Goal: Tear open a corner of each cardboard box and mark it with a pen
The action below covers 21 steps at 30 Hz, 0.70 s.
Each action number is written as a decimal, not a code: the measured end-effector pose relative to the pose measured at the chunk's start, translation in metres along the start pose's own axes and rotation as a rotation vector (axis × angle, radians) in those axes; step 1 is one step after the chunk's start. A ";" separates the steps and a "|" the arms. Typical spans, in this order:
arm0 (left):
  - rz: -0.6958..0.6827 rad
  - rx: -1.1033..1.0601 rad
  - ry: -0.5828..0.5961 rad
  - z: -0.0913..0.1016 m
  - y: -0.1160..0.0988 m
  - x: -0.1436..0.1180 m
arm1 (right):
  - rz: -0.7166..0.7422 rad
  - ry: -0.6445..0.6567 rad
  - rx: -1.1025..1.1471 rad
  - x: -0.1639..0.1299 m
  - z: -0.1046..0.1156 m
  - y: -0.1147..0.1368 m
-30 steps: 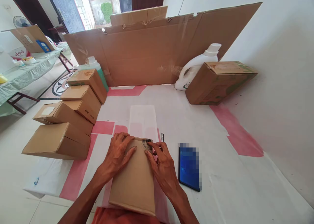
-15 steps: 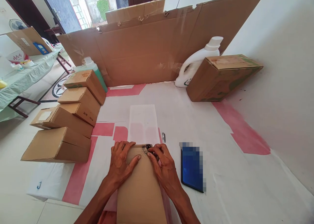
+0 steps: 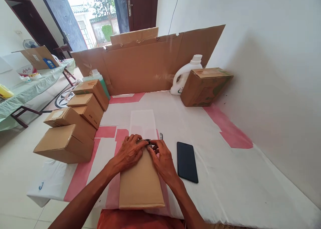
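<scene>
Both hands, left hand point(image 3: 130, 152) and right hand point(image 3: 162, 157), lay on the far end of the flat cardboard box point(image 3: 140, 185), fingers narrowed on a small dark object point(image 3: 148, 142), the box just left of the phone point(image 3: 187, 161).

Hardly any writing we can read here

We see small dark characters on the side of the second cardboard box point(image 3: 88, 109) in the row along the left edge of the surface, too small to make out. We see red print on a white box point(image 3: 26, 70) on the far table point(image 3: 30, 90), and green print on the carton point(image 3: 205, 87) by the far edge, both illegible.
</scene>
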State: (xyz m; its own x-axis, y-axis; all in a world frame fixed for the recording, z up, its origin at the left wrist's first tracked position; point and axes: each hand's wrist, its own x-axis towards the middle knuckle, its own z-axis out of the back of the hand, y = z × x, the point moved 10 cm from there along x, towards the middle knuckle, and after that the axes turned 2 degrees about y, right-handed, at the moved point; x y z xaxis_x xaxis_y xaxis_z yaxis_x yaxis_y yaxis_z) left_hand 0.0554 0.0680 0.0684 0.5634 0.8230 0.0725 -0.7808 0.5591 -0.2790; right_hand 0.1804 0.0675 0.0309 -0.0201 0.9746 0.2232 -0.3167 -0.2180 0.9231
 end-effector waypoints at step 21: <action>-0.047 -0.035 -0.059 -0.001 0.000 0.000 | 0.126 -0.026 -0.048 -0.003 -0.003 0.008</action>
State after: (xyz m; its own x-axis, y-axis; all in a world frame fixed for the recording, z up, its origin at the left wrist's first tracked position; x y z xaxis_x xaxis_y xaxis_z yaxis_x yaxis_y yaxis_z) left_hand 0.0559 0.0683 0.0679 0.5813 0.8011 0.1426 -0.7435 0.5941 -0.3069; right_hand 0.1755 0.0626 0.0365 -0.0386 0.9378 0.3451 -0.3586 -0.3353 0.8712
